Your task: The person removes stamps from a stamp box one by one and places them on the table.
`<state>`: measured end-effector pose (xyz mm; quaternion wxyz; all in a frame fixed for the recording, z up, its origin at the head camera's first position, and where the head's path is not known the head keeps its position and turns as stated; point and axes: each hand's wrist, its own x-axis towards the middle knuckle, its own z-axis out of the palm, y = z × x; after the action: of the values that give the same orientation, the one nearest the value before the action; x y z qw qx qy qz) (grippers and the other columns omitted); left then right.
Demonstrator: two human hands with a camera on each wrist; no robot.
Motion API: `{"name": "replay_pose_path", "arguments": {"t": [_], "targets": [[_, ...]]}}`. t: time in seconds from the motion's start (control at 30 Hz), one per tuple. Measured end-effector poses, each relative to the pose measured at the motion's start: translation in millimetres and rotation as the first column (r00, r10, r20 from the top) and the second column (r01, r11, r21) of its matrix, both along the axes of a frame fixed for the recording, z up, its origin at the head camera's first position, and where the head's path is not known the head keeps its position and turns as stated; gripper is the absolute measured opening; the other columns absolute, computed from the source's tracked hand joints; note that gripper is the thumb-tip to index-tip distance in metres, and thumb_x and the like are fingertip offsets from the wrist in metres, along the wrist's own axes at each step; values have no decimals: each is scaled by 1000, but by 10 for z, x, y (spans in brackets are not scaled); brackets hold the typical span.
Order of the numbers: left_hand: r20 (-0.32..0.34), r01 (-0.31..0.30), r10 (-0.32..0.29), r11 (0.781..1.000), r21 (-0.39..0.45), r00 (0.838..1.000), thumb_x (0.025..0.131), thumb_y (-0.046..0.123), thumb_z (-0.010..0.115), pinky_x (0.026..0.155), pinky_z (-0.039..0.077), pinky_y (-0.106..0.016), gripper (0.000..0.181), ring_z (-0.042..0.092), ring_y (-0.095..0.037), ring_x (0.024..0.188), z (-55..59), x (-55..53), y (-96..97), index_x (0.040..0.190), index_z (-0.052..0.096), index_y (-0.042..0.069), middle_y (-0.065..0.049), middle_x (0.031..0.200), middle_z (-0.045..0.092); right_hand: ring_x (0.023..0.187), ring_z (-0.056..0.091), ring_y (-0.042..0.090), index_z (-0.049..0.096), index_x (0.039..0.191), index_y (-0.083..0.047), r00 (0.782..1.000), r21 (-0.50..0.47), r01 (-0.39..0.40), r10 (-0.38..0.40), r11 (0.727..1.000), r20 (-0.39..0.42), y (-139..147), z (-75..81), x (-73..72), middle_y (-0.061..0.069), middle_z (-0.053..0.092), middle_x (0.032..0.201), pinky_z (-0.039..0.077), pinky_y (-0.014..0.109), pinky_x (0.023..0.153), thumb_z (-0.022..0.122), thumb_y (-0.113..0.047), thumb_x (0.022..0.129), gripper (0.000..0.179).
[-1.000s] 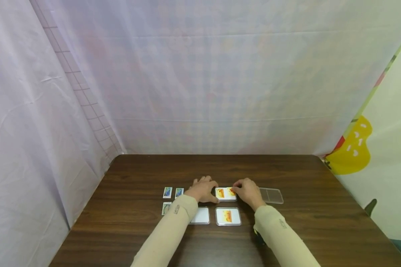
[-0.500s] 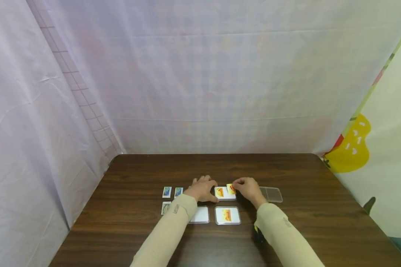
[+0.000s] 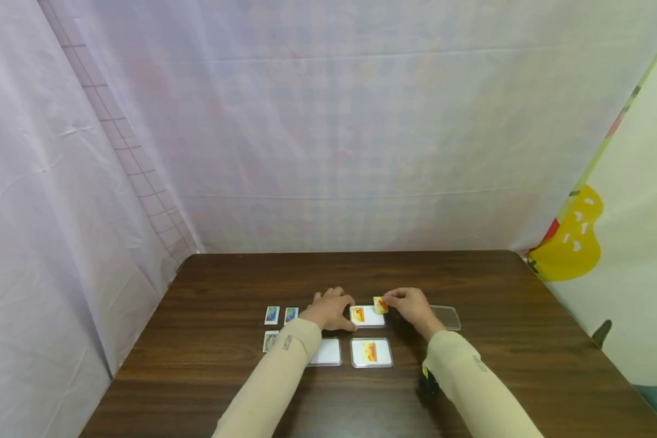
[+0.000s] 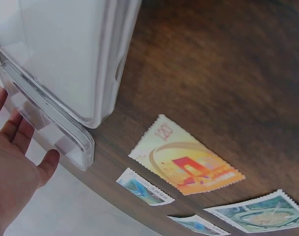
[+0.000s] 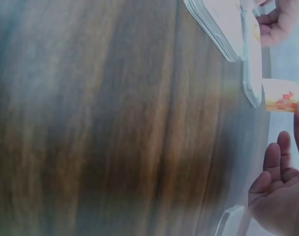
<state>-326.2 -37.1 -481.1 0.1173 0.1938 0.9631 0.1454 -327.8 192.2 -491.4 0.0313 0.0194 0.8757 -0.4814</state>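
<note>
Soft, diffuse light; the right wrist view is hazy, its tabletop blurred.

Clear, glossy plastic case, thin paper stamp, smooth wood-grain table, matt cloth sleeve.

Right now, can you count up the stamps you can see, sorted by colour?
Orange stamps: 4 (one loose on the table, one in the right hand, two in cases)
Blue stamps: 2
Green stamp: 1
Total in view: 7
</note>
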Motion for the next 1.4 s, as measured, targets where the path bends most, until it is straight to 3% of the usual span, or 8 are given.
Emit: {"name": "replay_pose_path", "arguments": {"t": [0.3, 0.57, 0.9, 1.27, 1.4], "targets": [[11, -11, 11, 1000, 14, 1000, 83, 50, 76, 99, 39, -63, 61, 35, -36, 136, 27, 21, 0, 136, 57, 27, -3, 149, 40, 113, 56, 34, 73, 104, -3, 1000, -2, -3, 3, 1000, 4, 144, 49, 24, 14, 68, 114, 43, 52, 96, 67, -23, 95, 23], [7, -4, 4, 1000, 13, 1000, 83, 50, 76, 100, 39, -62, 61, 34, -34, 137, 15, 17, -14, 136, 57, 27, -3, 150, 40, 112, 57, 33, 73, 102, -2, 1000, 26, -10, 10, 1000, -5, 230, 69, 59, 14, 69, 111, 42, 51, 96, 65, -21, 96, 21], [10, -4, 4, 1000, 15, 1000, 83, 50, 76, 101, 38, -61, 61, 34, -33, 138, 17, 29, -9, 136, 57, 26, -4, 151, 39, 101, 59, 30, 74, 98, -1, 1000, 69, -6, 7, 998, -10, 246, 39, 141, 13, 69, 104, 45, 47, 89, 67, -19, 95, 20], [12, -5, 5, 1000, 5, 1000, 82, 52, 76, 101, 38, -62, 62, 32, -33, 139, -6, 4, -10, 137, 56, 28, -2, 151, 38, 87, 60, 26, 75, 93, -2, 997, 195, 29, -16, 980, -70, 199, -21, 146, 12, 71, 96, 46, 40, 75, 67, -20, 91, 20], [4, 2, -2, 1000, 2, 1000, 83, 51, 76, 103, 37, -60, 63, 32, -31, 140, -2, 5, -11, 137, 56, 27, -2, 150, 39, 87, 61, 27, 76, 92, -3, 996, 233, 45, -27, 972, -81, 176, -39, 141, 10, 71, 94, 47, 40, 76, 68, -22, 90, 21]]}}
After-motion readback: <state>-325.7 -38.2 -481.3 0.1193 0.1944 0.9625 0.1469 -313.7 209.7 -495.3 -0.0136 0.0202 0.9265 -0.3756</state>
